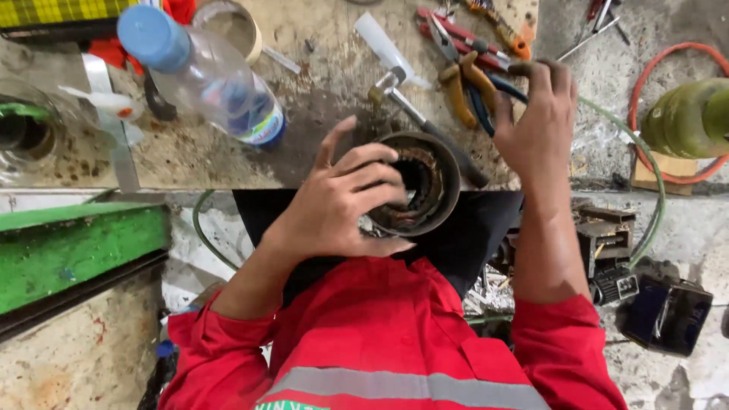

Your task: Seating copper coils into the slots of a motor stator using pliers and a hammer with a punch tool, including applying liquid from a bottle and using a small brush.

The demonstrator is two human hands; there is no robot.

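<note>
Rusty round metal housing (439,173) gripped, yellow-handled pliers (465,85) not yet lifted

I see left hand (342,201) fingers clamped on the housing at the worn bench (190,163) edge. Right hand (539,125) reaches the pliers; can't tell if its fingers have closed.

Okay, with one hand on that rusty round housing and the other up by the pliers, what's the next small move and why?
Probably close the right hand on the yellow-handled pliers: its fingers already rest at the handles. The left hand grips the round metal housing at the bench edge, fingers inside its rusty bore, so the part looks steadied for a tool.
</note>
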